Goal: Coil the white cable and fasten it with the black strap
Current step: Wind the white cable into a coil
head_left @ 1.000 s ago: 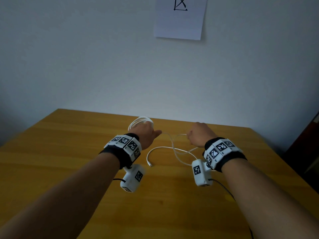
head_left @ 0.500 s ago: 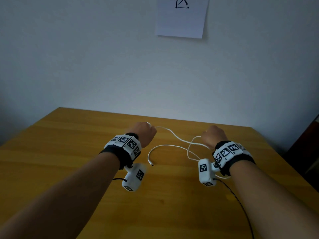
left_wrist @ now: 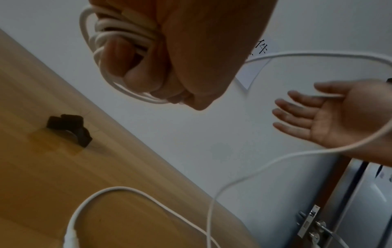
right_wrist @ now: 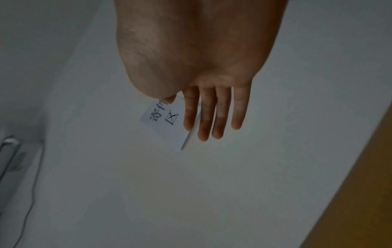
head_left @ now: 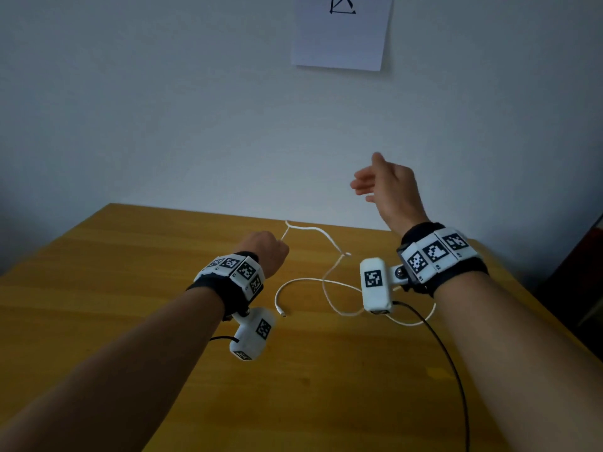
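My left hand (head_left: 264,252) is a fist just above the wooden table (head_left: 130,288), gripping several turns of the white cable (left_wrist: 118,33). From it the cable (head_left: 313,282) runs right, then lies in loose loops on the table, with its plug end (head_left: 283,314) near my left wrist. My right hand (head_left: 385,187) is raised in front of the wall with straight fingers. Its thumb pinches a short stretch of cable (right_wrist: 191,134) against the index finger (left_wrist: 301,95). The black strap (left_wrist: 67,129) lies curled on the table beyond my left hand, hidden in the head view.
A paper sheet (head_left: 341,31) with black writing hangs on the wall above the table's far edge. A thin black camera wire (head_left: 447,353) trails over the table under my right forearm. A door with a metal handle (left_wrist: 314,224) stands off the table's right side.
My right hand has risen from table height to well above the table, and its fingers have straightened. The left fist stays in place with the coil. The loose cable has shifted.
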`<state>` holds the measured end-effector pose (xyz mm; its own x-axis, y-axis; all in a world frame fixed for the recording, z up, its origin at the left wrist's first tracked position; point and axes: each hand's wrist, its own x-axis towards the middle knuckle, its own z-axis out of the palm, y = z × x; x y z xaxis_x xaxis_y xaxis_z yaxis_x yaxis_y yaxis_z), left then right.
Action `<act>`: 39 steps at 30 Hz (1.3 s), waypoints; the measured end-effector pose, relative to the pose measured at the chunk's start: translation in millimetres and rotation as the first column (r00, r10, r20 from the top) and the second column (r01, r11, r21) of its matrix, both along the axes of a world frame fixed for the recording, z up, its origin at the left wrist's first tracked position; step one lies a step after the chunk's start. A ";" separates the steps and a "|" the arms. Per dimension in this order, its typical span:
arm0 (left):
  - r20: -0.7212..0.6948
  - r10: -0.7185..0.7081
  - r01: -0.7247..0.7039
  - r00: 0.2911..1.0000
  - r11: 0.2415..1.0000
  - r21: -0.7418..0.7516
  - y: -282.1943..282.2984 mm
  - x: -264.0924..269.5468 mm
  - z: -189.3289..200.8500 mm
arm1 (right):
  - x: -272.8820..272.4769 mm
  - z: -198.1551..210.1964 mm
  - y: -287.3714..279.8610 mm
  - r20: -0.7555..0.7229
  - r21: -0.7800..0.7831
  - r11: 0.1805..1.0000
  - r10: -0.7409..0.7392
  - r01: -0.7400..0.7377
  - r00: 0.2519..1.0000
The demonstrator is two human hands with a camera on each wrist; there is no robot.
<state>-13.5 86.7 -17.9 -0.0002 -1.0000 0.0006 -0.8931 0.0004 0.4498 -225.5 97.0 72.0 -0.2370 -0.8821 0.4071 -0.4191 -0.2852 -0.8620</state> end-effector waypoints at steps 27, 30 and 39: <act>-0.895 0.216 0.424 0.390 0.821 0.383 11.6 6.7 29.5 | 46.2 -60.0 17.6 -0.700 0.414 0.892 0.440 -0.184 0.562; -0.955 0.266 0.558 0.133 0.776 0.294 13.0 8.6 31.2 | 47.3 -69.5 12.5 -0.660 0.341 0.916 0.393 -0.211 0.640; -0.912 0.165 0.464 -0.376 0.885 -0.031 14.1 -4.4 26.6 | 52.4 -84.8 10.7 -0.365 0.285 0.891 0.442 -0.354 0.819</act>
<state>-17.9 100.8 8.7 -0.4632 -0.8857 0.0304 0.6966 -0.3426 0.6303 -173.0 107.8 -12.9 0.3014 -0.9331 0.1962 -0.6315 -0.3495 -0.6922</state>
